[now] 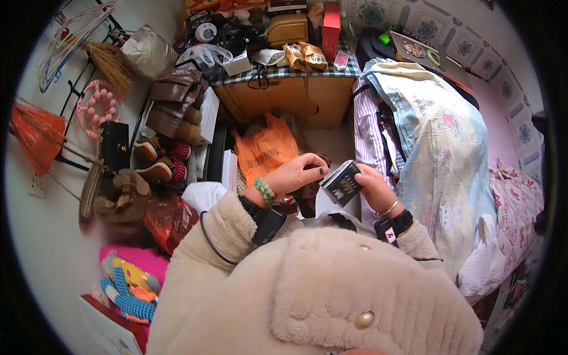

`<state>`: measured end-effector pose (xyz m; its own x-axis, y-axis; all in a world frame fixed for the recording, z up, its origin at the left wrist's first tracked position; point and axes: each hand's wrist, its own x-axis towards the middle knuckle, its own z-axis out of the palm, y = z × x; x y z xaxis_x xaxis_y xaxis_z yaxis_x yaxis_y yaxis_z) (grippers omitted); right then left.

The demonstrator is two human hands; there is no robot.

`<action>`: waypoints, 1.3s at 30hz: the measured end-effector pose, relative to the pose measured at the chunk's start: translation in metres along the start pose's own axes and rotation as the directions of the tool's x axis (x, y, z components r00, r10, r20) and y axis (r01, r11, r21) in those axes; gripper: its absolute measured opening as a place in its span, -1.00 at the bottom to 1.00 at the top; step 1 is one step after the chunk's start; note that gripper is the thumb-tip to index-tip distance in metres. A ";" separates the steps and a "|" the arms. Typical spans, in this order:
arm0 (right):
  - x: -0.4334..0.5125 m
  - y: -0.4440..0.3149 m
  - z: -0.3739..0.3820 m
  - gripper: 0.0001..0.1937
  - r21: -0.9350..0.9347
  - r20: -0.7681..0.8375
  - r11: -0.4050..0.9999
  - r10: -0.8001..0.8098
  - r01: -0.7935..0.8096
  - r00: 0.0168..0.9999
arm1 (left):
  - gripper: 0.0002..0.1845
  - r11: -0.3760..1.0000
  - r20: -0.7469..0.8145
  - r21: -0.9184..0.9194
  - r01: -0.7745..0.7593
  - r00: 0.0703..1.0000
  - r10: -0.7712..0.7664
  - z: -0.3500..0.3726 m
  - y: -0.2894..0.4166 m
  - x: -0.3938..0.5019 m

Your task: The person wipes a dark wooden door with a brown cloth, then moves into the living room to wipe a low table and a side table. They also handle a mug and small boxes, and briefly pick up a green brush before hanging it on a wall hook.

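Note:
My right hand [374, 187] holds a small flat black packet [341, 185] with light edges and gold and white writing. The thumb lies on its face, and the packet is tilted over the gap between the bed and the boxes. Just left of it is my left hand [296, 175], its thumb and fingers curled towards the packet, with nothing visible in them. A green bead bracelet [265, 191] circles the left wrist. Behind that hand lies an orange plastic bag [268, 144] bearing writing.
To the right, a bed holds a patterned quilt [443, 133] and a laptop [426, 55]. A cluttered table with a checked cloth [284, 74] stands ahead. Shoes [159, 162], bags and a black handbag [114, 145] crowd the left. Clothes hangers [73, 40] hang from a rack.

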<state>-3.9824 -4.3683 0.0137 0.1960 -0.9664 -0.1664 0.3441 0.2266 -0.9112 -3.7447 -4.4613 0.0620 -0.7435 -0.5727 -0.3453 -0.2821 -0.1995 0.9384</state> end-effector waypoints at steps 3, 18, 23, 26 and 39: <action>0.028 0.008 -0.019 -0.68 0.321 -0.210 0.947 0.077 -0.005 0.975 | -0.68 0.992 -0.078 -0.126 -0.029 0.997 0.019 -0.030 -0.006 0.003; 0.364 0.015 -0.137 -0.73 0.708 -0.311 0.705 0.280 0.025 0.908 | -0.79 0.989 -0.600 -0.100 -0.104 0.799 0.023 -0.134 -0.015 0.016; 0.489 0.004 -0.183 -0.72 0.744 -0.336 0.665 0.282 0.069 0.899 | -0.80 0.965 -0.693 -0.248 -0.084 0.711 -0.116 -0.165 -0.003 0.073; 0.557 -0.005 -0.204 -0.71 0.750 -0.391 0.654 0.315 0.101 0.865 | -0.80 0.949 -0.734 -0.306 -0.077 0.654 -0.183 -0.177 0.007 0.106; 0.653 0.009 -0.242 -0.55 0.666 -0.475 0.731 0.261 0.149 0.840 | -0.77 0.913 -0.718 -0.405 -0.051 0.637 -0.282 -0.210 0.018 0.153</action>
<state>-4.0734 -5.0268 -0.1938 -0.1815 -0.8105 -0.5569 0.8921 0.1026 -0.4400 -3.7366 -4.7196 0.0289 0.0414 -0.8789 -0.4753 0.0256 -0.4746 0.8798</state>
